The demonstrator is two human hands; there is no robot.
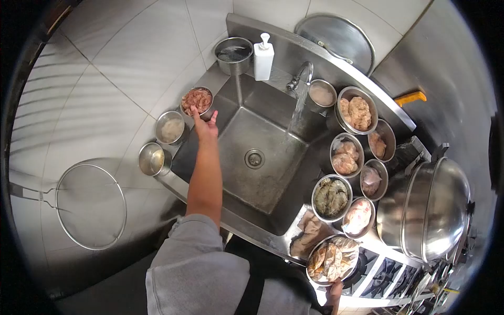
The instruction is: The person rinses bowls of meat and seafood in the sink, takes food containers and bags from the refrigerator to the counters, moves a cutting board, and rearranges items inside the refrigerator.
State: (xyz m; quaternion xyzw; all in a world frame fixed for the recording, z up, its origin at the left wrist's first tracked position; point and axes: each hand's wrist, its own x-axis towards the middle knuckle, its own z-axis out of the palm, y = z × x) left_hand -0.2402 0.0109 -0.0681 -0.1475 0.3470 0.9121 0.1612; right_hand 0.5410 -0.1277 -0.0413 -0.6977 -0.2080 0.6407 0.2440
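My left hand (207,127) reaches over the sink's left edge and grips the near rim of a round metal bowl of sliced raw meat (196,98). One finger lies over the rim by the meat and another is at the bowl's outer side. Low on the right, my right hand (334,291) holds the edge of a metal bowl (310,270) with brownish food in clear plastic; part of this hand is hidden under the bowl. Beside that bowl lies a crumpled tan cloth (308,236).
Water runs from the faucet (303,73) into the steel sink (239,184). Metal bowls, one with shrimp (332,197), others with raw meat (359,113), crowd the right. A large lidded pot (425,210) stands near the stove (386,275). A strainer (90,207) is at left.
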